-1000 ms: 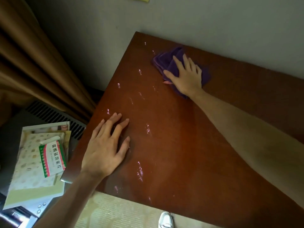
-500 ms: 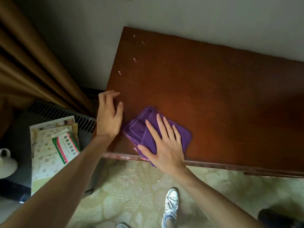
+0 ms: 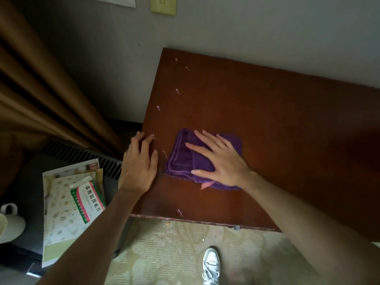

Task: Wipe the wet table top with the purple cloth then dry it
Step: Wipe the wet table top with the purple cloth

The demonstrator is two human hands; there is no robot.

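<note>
On the counter [image 3: 267, 124], the purple cloth [image 3: 186, 159] has slid back from the near edge toward 12 o'clock. The right hand [image 3: 222, 161] presses it flat with straight fingers. The left hand [image 3: 139, 163] lies flat at 9 o'clock, on the counter's side edge. Water drops [image 3: 177, 91] wait at 11 o'clock, so wiping is not done.

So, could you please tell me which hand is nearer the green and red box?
Left. The left hand rests at the table's left edge, just right of the box; the right hand is farther right, on the purple cloth.
</note>
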